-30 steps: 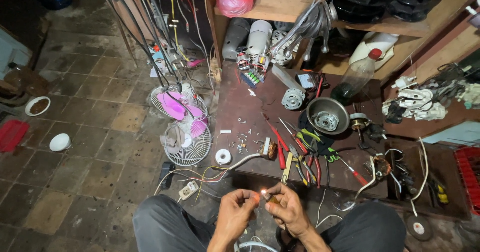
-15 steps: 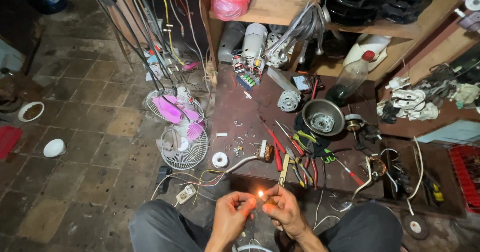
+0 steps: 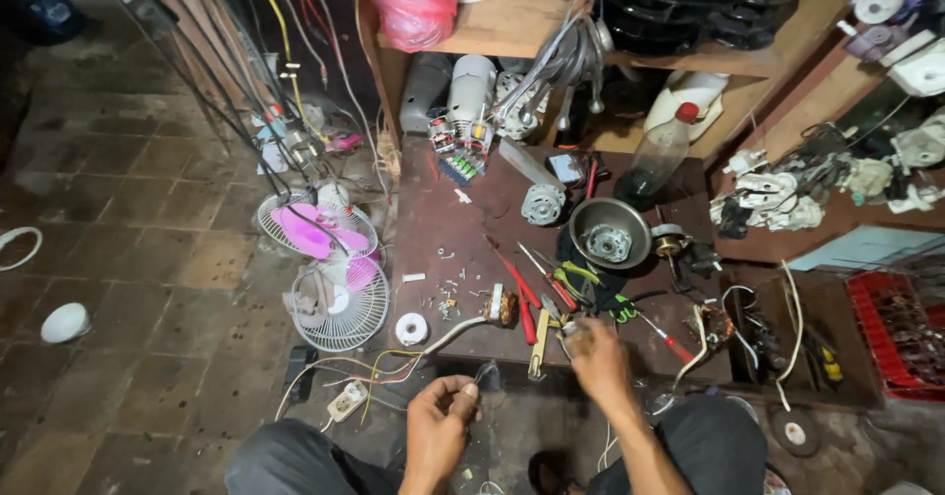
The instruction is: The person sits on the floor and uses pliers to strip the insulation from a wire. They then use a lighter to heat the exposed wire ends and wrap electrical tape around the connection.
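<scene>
Your right hand reaches to the table's front edge, fingers curled over a small part I cannot make out, grip unclear | your left hand hangs lower, pinching a thin wire | just beyond lie red screwdrivers, green pliers, a tape roll | metal bowl farther back on the brown table.

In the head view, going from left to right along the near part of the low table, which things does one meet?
White tape roll → copper motor coil → red-handled screwdrivers → right hand → green-handled pliers → red crate.
</scene>
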